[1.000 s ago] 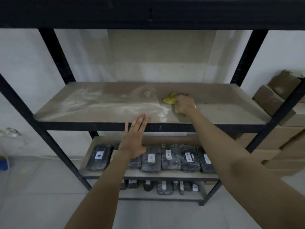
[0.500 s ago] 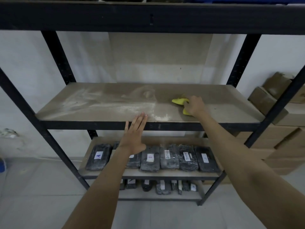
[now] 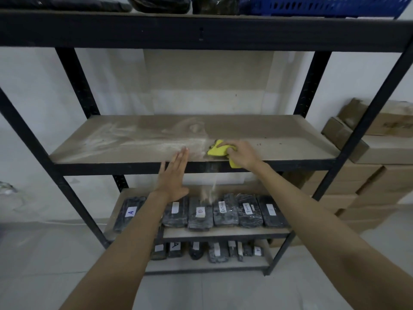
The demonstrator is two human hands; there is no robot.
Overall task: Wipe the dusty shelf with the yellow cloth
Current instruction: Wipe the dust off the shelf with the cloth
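we judge we are mid-wipe, sweeping dust off the front lip of the shelf (image 3: 134, 142); the next move, as we read it, calls for carrying the cloth toward nine o'clock into the pale dust that coats the left half. our left hand (image 3: 173, 175) rests flat against the front rail, fingers straight and close together, tips just over the board's edge. at three o'clock from it sits the yellow cloth (image 3: 218, 150), bunched and crumpled at the front edge near the middle of the board, one corner hanging over the rail. our right hand (image 3: 242, 154) presses on it with fingers curled round the wad. a faint trail of dust (image 3: 209, 186) falls below the edge. the right half of the board looks bare brown with a few dark specks.
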